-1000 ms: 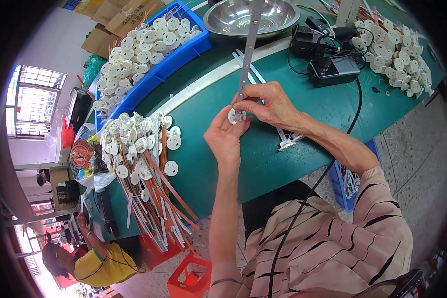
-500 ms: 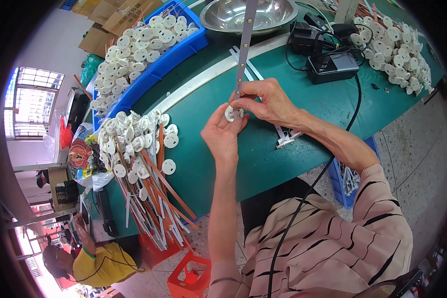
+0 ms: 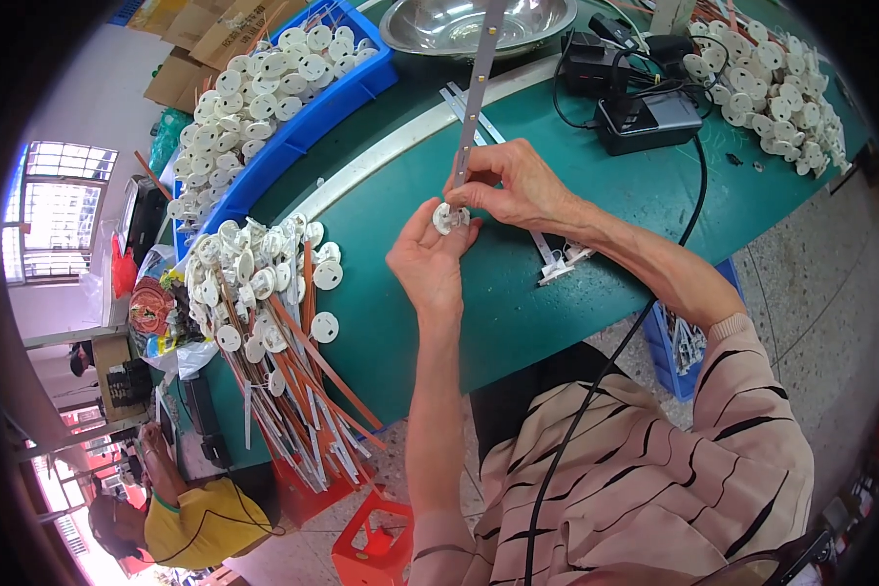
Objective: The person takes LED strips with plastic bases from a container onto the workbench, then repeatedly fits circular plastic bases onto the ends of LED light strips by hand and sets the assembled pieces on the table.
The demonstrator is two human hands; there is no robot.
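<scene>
Over the green table, my left hand [image 3: 432, 256] is closed around a small round white plastic cap [image 3: 446, 217], palm turned up. A long grey LED strip [image 3: 475, 98] with small yellowish chips stands nearly upright from the cap. My right hand [image 3: 506, 184] pinches the lower end of this strip between thumb and fingers, just above the cap. The exact joint between strip and cap is partly hidden by the fingers. Behind my right wrist lie other strips [image 3: 537, 243] on the table, one ending in a white fitting [image 3: 560, 266].
A blue bin [image 3: 308, 146] heaped with white caps [image 3: 264, 93] stands at the far left. Nearer lies a pile of strips with caps [image 3: 283, 313]. A steel bowl [image 3: 469, 24], black adapters [image 3: 645, 117] and a cap heap [image 3: 781, 93] are farther back. A black cable crosses my right side.
Both hands have shifted slightly left with the cap and strip. The whole view has moved a little. The grip on both looks the same.
</scene>
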